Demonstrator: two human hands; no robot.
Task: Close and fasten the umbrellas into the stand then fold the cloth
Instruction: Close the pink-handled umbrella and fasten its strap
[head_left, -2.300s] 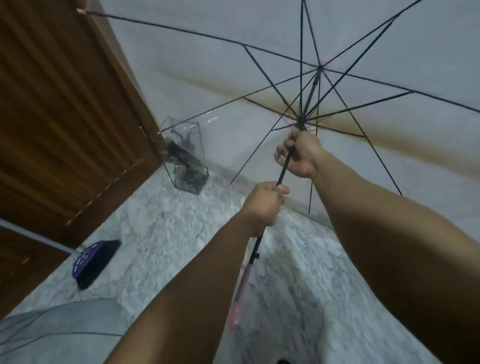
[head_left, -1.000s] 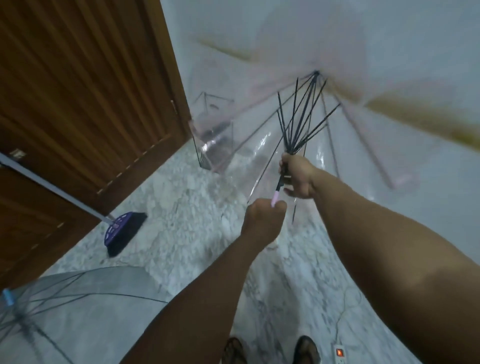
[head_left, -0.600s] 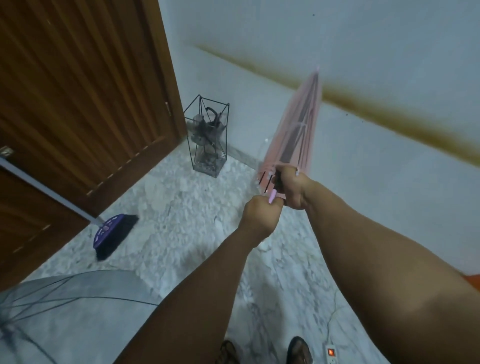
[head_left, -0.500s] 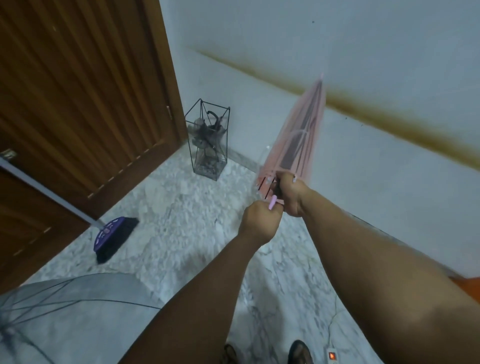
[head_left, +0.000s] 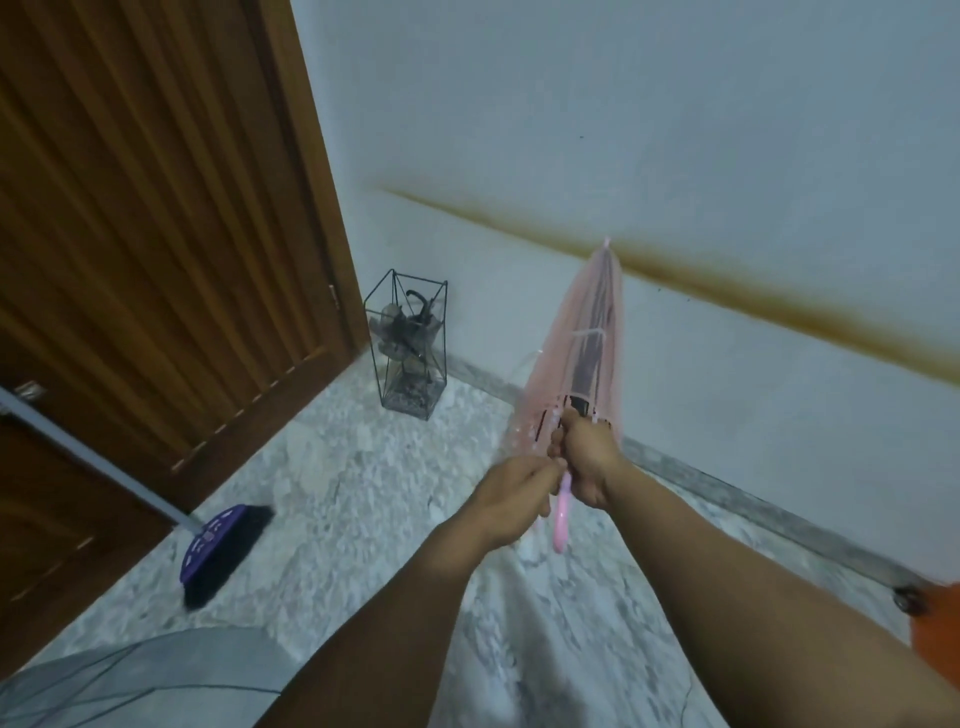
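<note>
Gripping pink umbrella (head_left: 587, 343), both hands closed

we see the stand (head_left: 408, 349) in the corner, between the door (head_left: 156, 218) on its left and the wall (head_left: 675, 130) behind. the broom (head_left: 221, 545) lies left, the open umbrella (head_left: 135, 680) nearest us.

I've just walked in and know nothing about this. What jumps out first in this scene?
The pink umbrella, folded shut and pointing up toward the wall, grabs the eye at centre; the right hand grips it at the base of its canopy, and the left hand is beside its pink handle. Behind it, a black wire stand sits in the corner by the wooden door. A purple broom rests on the marble floor at left.
</note>
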